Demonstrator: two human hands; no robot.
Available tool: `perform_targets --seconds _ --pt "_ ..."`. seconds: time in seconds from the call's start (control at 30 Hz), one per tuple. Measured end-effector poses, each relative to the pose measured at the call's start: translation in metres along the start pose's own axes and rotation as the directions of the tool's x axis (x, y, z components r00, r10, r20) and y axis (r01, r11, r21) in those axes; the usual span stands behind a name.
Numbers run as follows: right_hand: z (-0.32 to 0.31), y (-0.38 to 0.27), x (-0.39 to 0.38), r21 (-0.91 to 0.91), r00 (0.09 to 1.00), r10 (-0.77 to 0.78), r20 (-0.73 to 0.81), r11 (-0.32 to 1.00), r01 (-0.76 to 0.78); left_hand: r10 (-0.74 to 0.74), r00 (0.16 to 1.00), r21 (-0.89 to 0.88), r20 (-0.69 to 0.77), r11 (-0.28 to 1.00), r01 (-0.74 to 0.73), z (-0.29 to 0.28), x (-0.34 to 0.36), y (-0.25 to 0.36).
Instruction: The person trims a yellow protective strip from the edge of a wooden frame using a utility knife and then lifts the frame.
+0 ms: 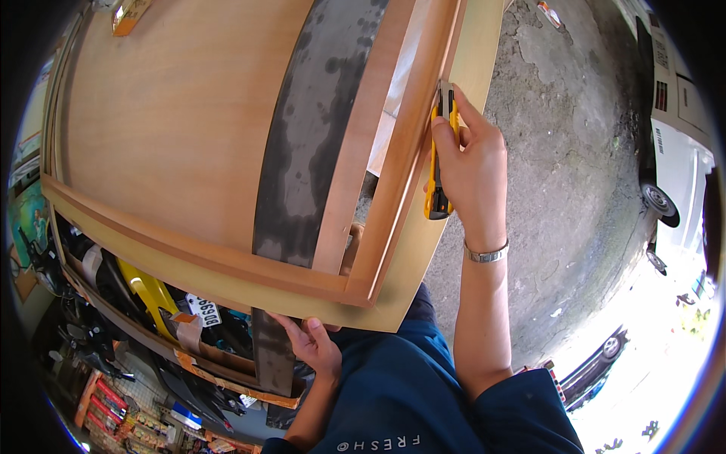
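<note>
My right hand (473, 163) is closed around a yellow and black snap-off utility knife (436, 189). The knife's metal tip rests against the outer molding of a brown wooden frame (401, 174), close to the right edge of a thin pale board (408, 276) beneath it. At the board's near edge is my left hand (318, 352), thumb and fingers against the underside and partly hidden by it. A dark, stained strip (306, 136) runs lengthwise across the framed panel (174, 136). Through the slot beside it, a skin-toned shape shows that I cannot make out.
An orange and white box (130, 15) lies on the panel's far left. Below the near-left edge are a yellow motorcycle part (147, 291) and a license plate (203, 309). Rough concrete ground (560, 174) stretches right toward a white vehicle (681, 151). A small packet (550, 13) lies on the concrete.
</note>
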State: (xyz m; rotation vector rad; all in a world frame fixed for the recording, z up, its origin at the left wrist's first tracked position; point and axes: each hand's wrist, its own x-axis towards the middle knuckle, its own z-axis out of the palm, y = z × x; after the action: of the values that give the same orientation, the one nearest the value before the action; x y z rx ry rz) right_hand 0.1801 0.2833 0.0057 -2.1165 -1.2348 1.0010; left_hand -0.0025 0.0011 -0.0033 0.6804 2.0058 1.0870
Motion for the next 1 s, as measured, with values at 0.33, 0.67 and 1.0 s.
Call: perform_targets --seconds 0.33,0.67,1.0 --pt "0.003 0.005 -0.021 0.004 1.0 0.017 0.0 1.0 -0.017 -0.002 0.999 -0.039 0.049 0.999 0.004 -0.003 0.0 0.0" --pt "0.01 0.012 -0.039 0.015 1.0 0.011 -0.008 1.0 -0.011 -0.051 0.99 -0.098 0.128 0.993 0.064 -0.008 0.002 0.01" --pt "0.014 0.018 -0.06 0.047 1.0 0.009 -0.022 0.999 -0.008 -0.064 0.985 -0.038 0.163 0.997 0.071 -0.014 0.003 0.013"
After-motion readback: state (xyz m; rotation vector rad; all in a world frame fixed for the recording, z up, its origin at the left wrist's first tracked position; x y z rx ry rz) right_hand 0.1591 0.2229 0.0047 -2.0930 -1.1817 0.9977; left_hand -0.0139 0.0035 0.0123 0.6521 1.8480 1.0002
